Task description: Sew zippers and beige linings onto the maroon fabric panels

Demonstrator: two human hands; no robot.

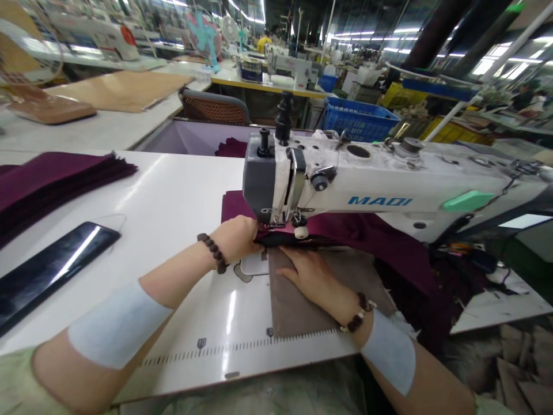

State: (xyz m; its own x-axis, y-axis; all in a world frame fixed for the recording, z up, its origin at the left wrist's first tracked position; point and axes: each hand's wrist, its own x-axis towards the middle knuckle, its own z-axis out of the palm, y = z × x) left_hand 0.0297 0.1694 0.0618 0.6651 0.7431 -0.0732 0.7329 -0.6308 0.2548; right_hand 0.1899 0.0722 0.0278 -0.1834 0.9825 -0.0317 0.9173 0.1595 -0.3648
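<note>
Now, nearest, the right hand was laid flat, fingers spread open, on the grey panel. Just beyond, the left hand was curled shut on the maroon cloth, which was held under the needle of the sewing machine. Farther left, a stack of maroon pieces was seen; behind the machine, a blue crate.

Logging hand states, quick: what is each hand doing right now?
Left hand: curled at the maroon fabric under the sewing machine; grip cannot be told.
Right hand: open, flat on the brown panel.
</note>
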